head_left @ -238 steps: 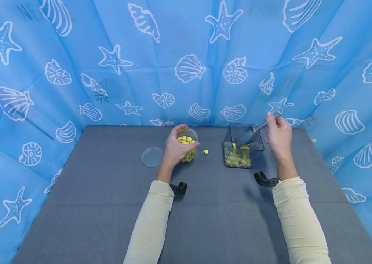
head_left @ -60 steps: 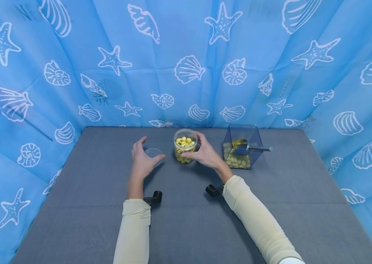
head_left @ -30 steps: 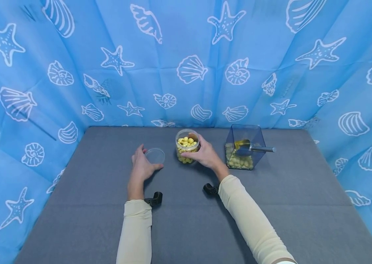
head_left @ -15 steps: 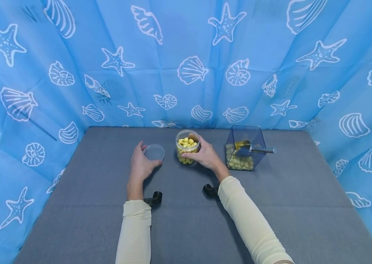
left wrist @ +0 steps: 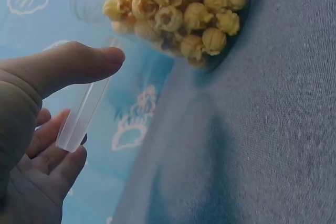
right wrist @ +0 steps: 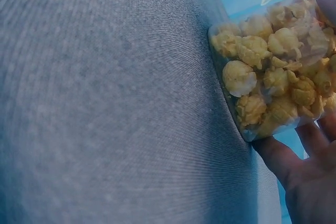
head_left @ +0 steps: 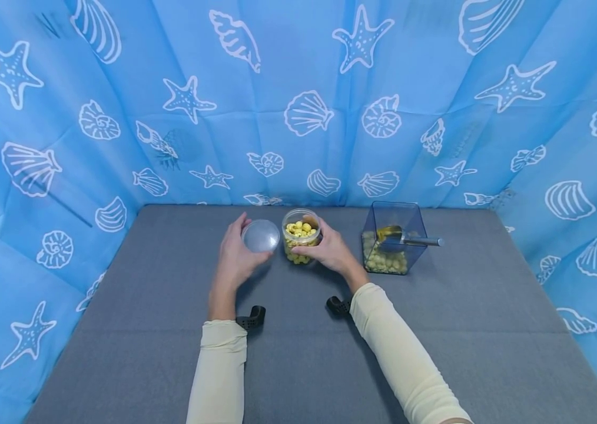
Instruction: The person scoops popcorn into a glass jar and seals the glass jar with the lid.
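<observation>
In the head view my left hand (head_left: 237, 259) holds a clear round lid (head_left: 261, 235) by its edge, raised off the table. The left wrist view has the lid (left wrist: 84, 114) on edge between thumb and fingers. Just right of it stands an uncovered clear jar (head_left: 293, 250), filled with yellow popcorn (head_left: 298, 228). My right hand (head_left: 332, 250) grips the jar from its right side, thumb in front and fingers behind. Seen from the right wrist, the jar (right wrist: 273, 72) rests on the cloth. Lid and jar are close but apart.
A bluish transparent square container (head_left: 412, 259) with more popcorn stands right of the jar. A metal scoop (head_left: 421, 241) lies in it, handle over the right rim. Grey cloth covers the table (head_left: 298, 365). A blue shell-patterned curtain (head_left: 277, 129) hangs behind.
Earlier the right hand held the scoop and the left the jar; the right has since taken the jar. The left hand has lifted the lid and moved right. The loose popcorn piece is gone.
</observation>
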`<state>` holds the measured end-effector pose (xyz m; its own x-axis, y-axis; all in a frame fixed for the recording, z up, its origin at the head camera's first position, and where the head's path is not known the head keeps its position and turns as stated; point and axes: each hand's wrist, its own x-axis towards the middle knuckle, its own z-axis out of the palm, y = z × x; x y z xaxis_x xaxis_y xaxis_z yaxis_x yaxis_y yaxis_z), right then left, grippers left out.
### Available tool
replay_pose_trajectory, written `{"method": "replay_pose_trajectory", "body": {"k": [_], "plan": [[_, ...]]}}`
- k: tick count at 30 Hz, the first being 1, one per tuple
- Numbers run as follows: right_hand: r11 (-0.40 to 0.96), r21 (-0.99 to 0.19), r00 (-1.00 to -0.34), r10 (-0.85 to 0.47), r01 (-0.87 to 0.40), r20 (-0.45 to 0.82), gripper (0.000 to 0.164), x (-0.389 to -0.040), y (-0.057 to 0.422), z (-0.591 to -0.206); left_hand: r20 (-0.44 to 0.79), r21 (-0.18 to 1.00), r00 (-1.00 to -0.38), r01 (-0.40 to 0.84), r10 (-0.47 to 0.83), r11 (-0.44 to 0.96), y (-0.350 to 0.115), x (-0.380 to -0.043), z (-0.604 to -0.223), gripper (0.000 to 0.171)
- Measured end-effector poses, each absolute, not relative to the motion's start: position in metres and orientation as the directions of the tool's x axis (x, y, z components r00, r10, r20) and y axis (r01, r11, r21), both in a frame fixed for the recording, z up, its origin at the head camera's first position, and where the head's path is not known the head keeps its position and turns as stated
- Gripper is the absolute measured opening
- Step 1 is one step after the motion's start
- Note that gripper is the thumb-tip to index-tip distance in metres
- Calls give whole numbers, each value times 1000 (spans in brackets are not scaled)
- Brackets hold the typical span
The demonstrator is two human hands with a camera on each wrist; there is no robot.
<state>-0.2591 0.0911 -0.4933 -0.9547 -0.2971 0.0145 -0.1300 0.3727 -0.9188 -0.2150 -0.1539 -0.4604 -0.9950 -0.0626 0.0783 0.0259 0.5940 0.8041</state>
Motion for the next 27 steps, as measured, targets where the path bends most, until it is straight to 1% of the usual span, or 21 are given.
{"method": "replay_pose_trajectory", "body": {"k": [8,12,18,21,27], "plan": [[343,-930,-952,-306,-130,20,96,-260,91,-495,110,807,-993,61,-48,588,-146,-215,-454,103],[344,-929,-953,-302,-138,29,94,-260,92,-494,143,795,-989,93,-37,600,-144,-215,-448,105],[350,-925,-952,-303,-149,39,91,-259,92,-496,160,778,-987,118,-13,617,-144,-215,-438,107],[346,-925,-952,-304,-155,45,91,-260,91,-496,172,794,-985,137,-3,592,-145,-215,-436,105],[348,-926,-951,-307,-147,36,91,-261,91,-497,235,849,-972,217,23,482,-142,-218,-433,100]]}}
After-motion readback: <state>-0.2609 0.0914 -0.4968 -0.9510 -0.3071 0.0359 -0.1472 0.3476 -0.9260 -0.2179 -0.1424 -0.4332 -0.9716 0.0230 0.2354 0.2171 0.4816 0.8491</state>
